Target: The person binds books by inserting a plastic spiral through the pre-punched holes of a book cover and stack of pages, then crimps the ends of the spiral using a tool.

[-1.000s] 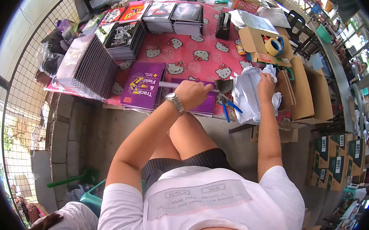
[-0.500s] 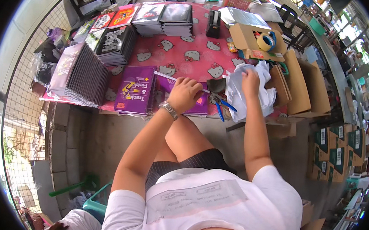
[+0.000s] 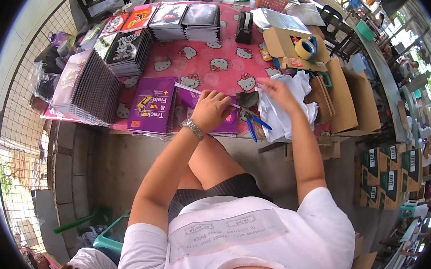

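Note:
My left hand lies over a purple notebook at the near table edge, its fingers curled on the upper part. A pale strip runs along that notebook's far edge, partly under the hand. My right hand hovers above a crumpled white cloth, fingers loosely stretched to the left and slightly blurred; I see nothing in them. Between the hands lie blue-handled pliers and a small dark grey-green piece. A stack of purple notebooks sits left of my left hand.
Spiral-bound notebooks stand stacked at the left, with more stacks behind. A black tape dispenser stands at the back. An open cardboard box holds tape rolls. Larger cartons flank the right side.
My right hand has drawn left across the white cloth, and its fingers have stretched out. My left hand stays on the purple notebook. The whole view has shifted slightly.

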Demonstrator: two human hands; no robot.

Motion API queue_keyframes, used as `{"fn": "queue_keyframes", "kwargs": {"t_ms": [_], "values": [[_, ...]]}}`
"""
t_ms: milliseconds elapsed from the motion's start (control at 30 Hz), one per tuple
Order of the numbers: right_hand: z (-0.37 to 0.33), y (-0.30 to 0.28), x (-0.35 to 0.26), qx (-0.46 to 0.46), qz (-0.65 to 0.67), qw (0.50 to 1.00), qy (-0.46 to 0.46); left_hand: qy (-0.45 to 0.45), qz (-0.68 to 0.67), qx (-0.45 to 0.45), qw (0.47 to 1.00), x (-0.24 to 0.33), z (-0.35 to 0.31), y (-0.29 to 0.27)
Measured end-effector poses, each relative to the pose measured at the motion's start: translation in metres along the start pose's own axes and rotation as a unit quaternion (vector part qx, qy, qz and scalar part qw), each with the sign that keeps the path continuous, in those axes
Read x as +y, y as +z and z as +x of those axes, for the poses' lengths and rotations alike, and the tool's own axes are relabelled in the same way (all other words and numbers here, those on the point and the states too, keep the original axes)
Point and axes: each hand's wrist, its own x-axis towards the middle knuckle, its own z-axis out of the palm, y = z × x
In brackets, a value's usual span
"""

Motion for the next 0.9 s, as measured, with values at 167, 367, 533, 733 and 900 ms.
{"fn": "queue_keyframes", "kwargs": {"t_ms": [167,367,533,733,900], "values": [[-0.056,0.072,-0.06,0.035,-0.06,0.99,-0.122,0.0,-0.007,0.003,1.0,0.003,-0.001,-0.004],[-0.065,0.085,-0.064,0.127,-0.057,0.982,-0.125,0.005,-0.025,-0.012,1.0,-0.001,0.001,-0.007],[-0.062,0.078,-0.06,0.095,-0.076,0.983,-0.135,-0.004,-0.027,-0.026,0.999,-0.002,0.003,-0.007],[-0.058,0.073,-0.057,0.055,-0.19,0.966,-0.165,0.013,-0.041,-0.016,0.999,-0.007,0.008,-0.007],[-0.056,0.072,-0.06,0.081,-0.075,0.982,-0.151,0.016,-0.042,-0.013,0.999,-0.007,0.007,-0.007]]}}
